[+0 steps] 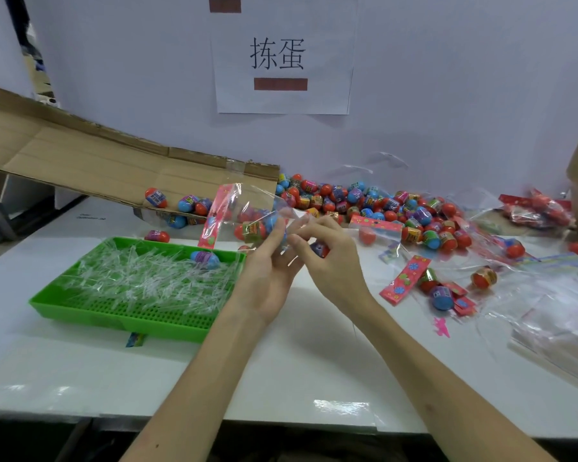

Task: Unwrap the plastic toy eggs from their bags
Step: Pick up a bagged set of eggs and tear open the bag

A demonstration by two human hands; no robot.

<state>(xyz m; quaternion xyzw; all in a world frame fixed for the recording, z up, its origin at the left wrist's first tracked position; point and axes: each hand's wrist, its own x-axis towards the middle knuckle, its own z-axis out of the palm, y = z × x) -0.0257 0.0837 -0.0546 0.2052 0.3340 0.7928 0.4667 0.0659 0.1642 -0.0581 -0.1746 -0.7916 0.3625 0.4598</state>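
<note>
I hold a clear plastic bag (pixel 247 201) with a red card header (pixel 212 221) above the white table. Inside it sit toy eggs (pixel 254 230) in red, green and blue. My left hand (pixel 267 281) grips the bag from below, fingers curled up around the eggs. My right hand (pixel 327 255) pinches the bag's open end, and a red and blue egg (pixel 321 250) shows under its fingers. A big heap of loose eggs (pixel 381 201) lies behind my hands.
A green tray (pixel 114 315) full of clear plastic strips and one blue egg (pixel 205 259) sits at the left. A flattened cardboard box (pixel 114 161) leans at the back left. Unopened bags (pixel 441 288), empty wrappers (pixel 554 328) and red headers (pixel 376 225) cover the right side.
</note>
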